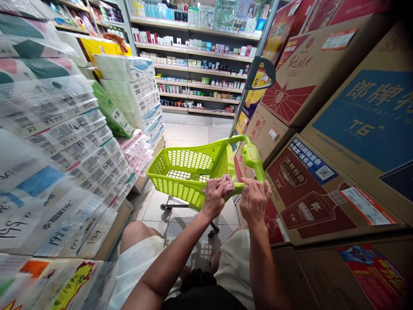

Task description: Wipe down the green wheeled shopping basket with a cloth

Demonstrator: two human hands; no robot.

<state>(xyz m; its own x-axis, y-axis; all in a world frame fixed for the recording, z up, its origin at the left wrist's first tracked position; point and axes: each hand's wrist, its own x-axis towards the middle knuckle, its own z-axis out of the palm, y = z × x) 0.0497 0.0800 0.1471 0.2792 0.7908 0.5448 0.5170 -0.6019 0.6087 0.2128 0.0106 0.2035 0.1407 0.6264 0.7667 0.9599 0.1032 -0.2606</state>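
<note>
Green cart [193, 185], frame centre: my left hand [214, 194] bunches pinkish cloth [229, 184] against near bar [238, 187]; my right hand [254, 198] curls over same bar, farther right. For good wiping, I judge: brace right, flatten cloth, follow bar in 1 even stroke.

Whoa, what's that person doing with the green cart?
Someone has both hands at the green cart. The left hand holds a crumpled pinkish cloth against its edge, while the right hand is on the handle. The cart stands in a shop aisle, with wrapped packs piled on the left, boxes stacked on the right and shelves ahead.
</note>
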